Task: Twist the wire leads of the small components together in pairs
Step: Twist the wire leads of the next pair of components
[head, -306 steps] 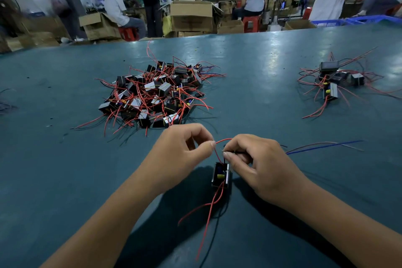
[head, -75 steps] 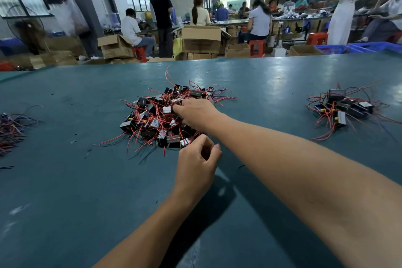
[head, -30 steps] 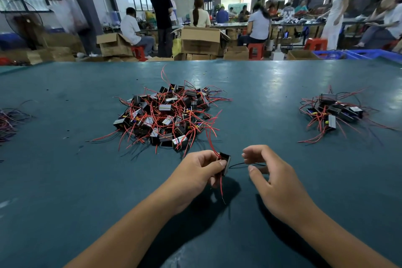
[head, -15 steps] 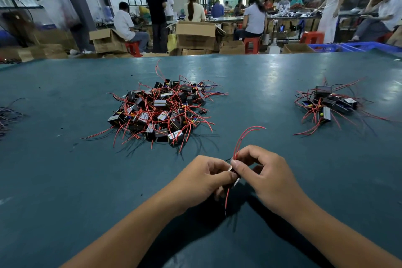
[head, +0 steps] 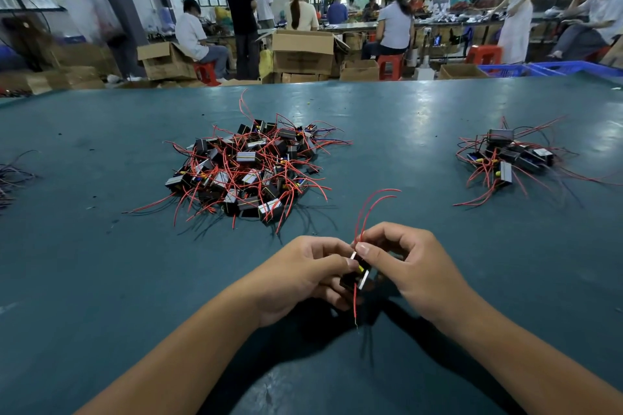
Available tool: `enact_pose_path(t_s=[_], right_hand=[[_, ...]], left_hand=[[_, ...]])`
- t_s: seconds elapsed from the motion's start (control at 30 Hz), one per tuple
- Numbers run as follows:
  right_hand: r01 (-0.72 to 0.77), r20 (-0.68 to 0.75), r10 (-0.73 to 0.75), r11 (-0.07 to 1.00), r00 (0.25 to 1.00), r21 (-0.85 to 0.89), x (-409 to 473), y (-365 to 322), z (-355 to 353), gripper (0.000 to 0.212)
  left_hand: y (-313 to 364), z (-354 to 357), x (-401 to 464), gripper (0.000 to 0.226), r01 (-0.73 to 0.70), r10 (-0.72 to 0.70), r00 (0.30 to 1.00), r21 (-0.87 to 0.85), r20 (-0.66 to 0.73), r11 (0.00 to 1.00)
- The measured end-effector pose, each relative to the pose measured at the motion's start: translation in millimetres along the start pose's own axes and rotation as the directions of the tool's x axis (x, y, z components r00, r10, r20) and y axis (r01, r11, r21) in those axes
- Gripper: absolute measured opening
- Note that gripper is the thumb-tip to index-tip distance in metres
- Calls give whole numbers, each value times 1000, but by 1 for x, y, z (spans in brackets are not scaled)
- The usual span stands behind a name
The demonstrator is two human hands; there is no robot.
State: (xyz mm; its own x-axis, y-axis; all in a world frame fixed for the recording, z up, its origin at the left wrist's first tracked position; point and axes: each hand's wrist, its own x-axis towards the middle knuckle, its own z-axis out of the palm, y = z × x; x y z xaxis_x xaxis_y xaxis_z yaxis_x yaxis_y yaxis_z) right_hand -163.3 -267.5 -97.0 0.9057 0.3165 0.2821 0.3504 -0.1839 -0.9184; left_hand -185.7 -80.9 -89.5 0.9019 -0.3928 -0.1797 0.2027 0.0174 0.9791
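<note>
both hands (head: 367, 266) pinching component (head: 360, 274), leads (head: 369, 209) upright

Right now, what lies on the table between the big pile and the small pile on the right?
Nothing: in the head view, bare table separates the big pile from the small pile.

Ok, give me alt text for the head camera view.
Two bare hands, left hand and right hand, hold a small black component above a teal table, the right pinching its red wire leads. Beyond lie a large component pile and a smaller one.
</note>
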Motion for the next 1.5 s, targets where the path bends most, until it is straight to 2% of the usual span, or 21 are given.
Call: enact_pose_path(t_s=[0.2,0.37,0.47,0.6,0.7,0.87,1.03,1.13,1.23,1.3,1.37,1.4,1.43,1.5], right_hand=[[-100,-99,95,994,991,-39,1,3,-5,22],[-217,105,209,974,972,64,0,-2,-8,11],[-231,149,220,971,964,58,0,-2,-8,8],[-192,134,193,981,972,-18,1,-5,-9,14],[-218,108,215,976,971,21,1,-8,-9,12],[-243,69,239,968,969,64,2,-9,-10,16],[-240,41,236,964,971,113,3,-10,-12,21],[-245,27,244,958,969,146,3,-9,-14,16],[-257,19,257,952,966,167,5,-7,-16,9],[-264,15,265,952,964,154,6,-5,-18,7],[-283,23,282,950,959,129,7,-3,-20,7],[-296,27,295,947,955,123,7,-2,-20,7],[-309,31,308,943,951,119,7,-1,-21,7],[-328,33,326,938,945,108,7,1,-21,8]], left_hand=[[2,-5,3,18,-57,36,989,-145,-146,988],[1,-9,7,14,-116,52,958,-214,-283,970],[0,-11,10,18,-110,38,941,-197,-337,974],[-2,-13,11,22,-81,13,941,-188,-339,979],[0,-14,11,23,-82,0,943,-233,-332,969],[0,-10,9,14,-123,57,960,-228,-273,966],[-4,-9,8,34,-142,112,982,-210,-150,967],[-6,-11,8,31,-186,177,976,-71,-125,980],[-6,-16,8,33,-242,271,960,275,-71,930],[-6,-21,9,36,-245,328,944,572,-44,783],[-7,-27,12,38,-215,404,915,831,-12,513],[-7,-29,13,39,-202,419,908,881,5,427],[-8,-32,13,40,-193,405,914,896,16,400],[-9,-40,11,44,-199,328,943,879,53,433]])
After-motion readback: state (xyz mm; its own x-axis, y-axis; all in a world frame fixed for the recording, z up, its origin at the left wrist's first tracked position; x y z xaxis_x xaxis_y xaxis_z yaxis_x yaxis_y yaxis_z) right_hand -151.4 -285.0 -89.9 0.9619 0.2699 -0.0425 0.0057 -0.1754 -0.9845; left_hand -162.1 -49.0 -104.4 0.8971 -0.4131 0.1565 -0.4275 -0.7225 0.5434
